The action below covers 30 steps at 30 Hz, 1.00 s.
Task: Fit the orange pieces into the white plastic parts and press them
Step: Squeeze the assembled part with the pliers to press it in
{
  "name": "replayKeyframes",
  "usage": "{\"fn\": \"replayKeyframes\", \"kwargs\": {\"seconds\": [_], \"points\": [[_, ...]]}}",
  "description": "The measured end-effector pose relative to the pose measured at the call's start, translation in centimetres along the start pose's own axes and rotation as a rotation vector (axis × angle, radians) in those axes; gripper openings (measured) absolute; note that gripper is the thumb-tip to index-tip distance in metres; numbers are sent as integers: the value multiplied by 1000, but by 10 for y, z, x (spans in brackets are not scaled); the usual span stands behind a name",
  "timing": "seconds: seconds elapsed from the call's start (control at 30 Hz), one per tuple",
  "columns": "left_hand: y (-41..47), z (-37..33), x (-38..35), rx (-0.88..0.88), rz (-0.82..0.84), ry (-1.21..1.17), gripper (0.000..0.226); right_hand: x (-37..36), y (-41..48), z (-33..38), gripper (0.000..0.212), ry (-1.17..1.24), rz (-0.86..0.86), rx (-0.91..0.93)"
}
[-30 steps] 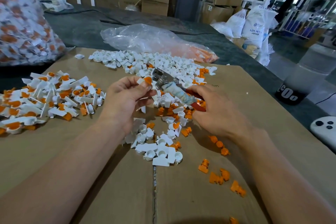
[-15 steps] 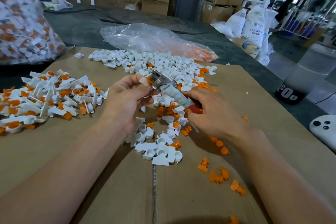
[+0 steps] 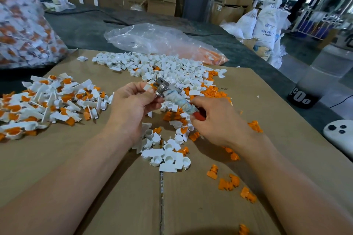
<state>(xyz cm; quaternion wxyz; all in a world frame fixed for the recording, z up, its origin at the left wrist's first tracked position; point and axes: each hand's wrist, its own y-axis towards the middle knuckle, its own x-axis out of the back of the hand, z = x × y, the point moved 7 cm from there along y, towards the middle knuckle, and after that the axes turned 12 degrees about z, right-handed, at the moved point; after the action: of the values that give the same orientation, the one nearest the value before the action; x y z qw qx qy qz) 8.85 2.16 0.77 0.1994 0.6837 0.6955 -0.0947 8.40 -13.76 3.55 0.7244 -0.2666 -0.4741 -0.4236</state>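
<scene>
Step in hand: pressing, by my reading. The metal head of the tool (image 3: 162,89) meets the white part (image 3: 148,87) you hold up to it.
Left hand (image 3: 133,108): your fingers and thumb pinch the white part, right against the tool's head. A sliver of orange shows there, but I cannot tell whether an insert is seated.
Right hand (image 3: 217,120): wrapped tight round the tool's red handle, at the end away from the head.
Doing it well: set the head square on the cup, back the part with your thumb, and push along the shaft, not sideways. Hold your fingertips off the rim where the head lands.
Tool surface: dull metal head, shaft bound in worn pale tape, glossy red grip.
Loose white parts (image 3: 162,66): heaped just beyond the tool. They are small round cups with flat tabs, in smooth hard plastic.
Loose orange pieces (image 3: 229,185): scattered nearer you and right of the tool. They are small, blocky and notched.
Finished pile (image 3: 47,101): well left of the tool, white tabs with orange showing in the cups.
Cardboard (image 3: 95,168): matte brown sheet below the tool, with a seam running toward you.
Clear bag (image 3: 152,40): beyond the tool, behind the white heap. It is crinkled film with orange stock inside.
</scene>
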Motion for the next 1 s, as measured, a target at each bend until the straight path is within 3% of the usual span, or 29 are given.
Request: {"fn": "replayKeyframes", "kwargs": {"seconds": [0.17,0.37,0.6,0.8,1.0], "points": [[0,0,1,14,-13,22,26,-3,0,1,9,-36,12,-21],[1,-1,2,12,-16,32,26,-3,1,3,15,-56,-6,-19],[-1,-1,1,14,-20,11,26,-4,1,-1,3,-60,-24,-11],[0,-5,6,-10,-60,-56,18,8,3,-11,28,-92,-159,-38],[3,-1,21,18,-177,-165,15,17,5,-39,50,-96,-183,-198]]}}
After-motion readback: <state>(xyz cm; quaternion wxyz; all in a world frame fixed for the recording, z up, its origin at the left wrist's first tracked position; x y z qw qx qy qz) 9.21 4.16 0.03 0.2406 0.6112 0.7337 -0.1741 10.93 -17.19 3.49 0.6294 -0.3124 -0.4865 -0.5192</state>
